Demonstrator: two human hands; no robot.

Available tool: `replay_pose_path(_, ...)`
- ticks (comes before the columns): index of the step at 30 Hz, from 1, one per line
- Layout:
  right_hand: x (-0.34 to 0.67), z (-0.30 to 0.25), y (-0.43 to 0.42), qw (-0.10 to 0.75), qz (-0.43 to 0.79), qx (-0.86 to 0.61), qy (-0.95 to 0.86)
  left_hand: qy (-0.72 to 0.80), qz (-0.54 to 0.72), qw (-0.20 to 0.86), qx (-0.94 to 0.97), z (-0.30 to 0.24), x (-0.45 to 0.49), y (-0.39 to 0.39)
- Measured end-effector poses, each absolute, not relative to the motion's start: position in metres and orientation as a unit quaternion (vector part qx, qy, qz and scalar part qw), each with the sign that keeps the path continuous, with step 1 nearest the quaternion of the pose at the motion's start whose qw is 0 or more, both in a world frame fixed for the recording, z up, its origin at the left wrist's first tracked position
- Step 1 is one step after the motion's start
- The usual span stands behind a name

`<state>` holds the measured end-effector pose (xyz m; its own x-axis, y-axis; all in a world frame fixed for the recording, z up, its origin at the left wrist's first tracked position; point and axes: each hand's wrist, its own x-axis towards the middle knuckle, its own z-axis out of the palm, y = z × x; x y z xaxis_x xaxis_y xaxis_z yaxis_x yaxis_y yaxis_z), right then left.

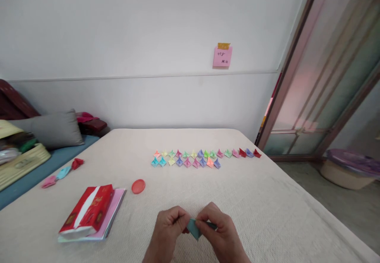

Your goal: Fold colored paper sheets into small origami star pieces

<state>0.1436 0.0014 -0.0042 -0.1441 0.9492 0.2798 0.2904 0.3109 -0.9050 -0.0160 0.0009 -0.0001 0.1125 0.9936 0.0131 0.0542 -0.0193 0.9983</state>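
In the head view, the left hand (168, 229) and the right hand (215, 225) are close together near the front edge of the bench (268, 211), and they are not open. The fingers of both pinch a small teal paper (193, 228) from two sides, so this paper is in the air between them, just above the cloth cover. A little red shape shows behind it, but I cannot tell what it is.

The paper is thin and the grip is tight, so I think it may crease in the wrong place or tear if one hand pulls too strongly. If a hand lets go, the paper may open or drop on the cloth. A careless elbow could also push the paper shapes (204, 156), because they stand close in two rows farther along the bench and are very light.

To the left lie a red tissue pack (86, 211) on a pink pad (115, 211), and a round red lid (138, 186) is near them. Three folded papers (63, 173) lie close to the bench's left edge. A pink note (222, 56) is taped on the wall.
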Motion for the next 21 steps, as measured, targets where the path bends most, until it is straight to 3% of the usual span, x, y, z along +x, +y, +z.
replay_pose_path(8, 0.144, -0.017, 0.006, 0.497, 0.386, -0.46, -0.627, 0.418, 0.459, 0.61, 0.492, -0.01, -0.005, 0.003)
replay_pose_path(21, 0.149, -0.016, 0.006, 0.508, 0.385, -0.474, -0.607, 0.464, 0.492, 0.522, 0.52, -0.009, -0.009, 0.002)
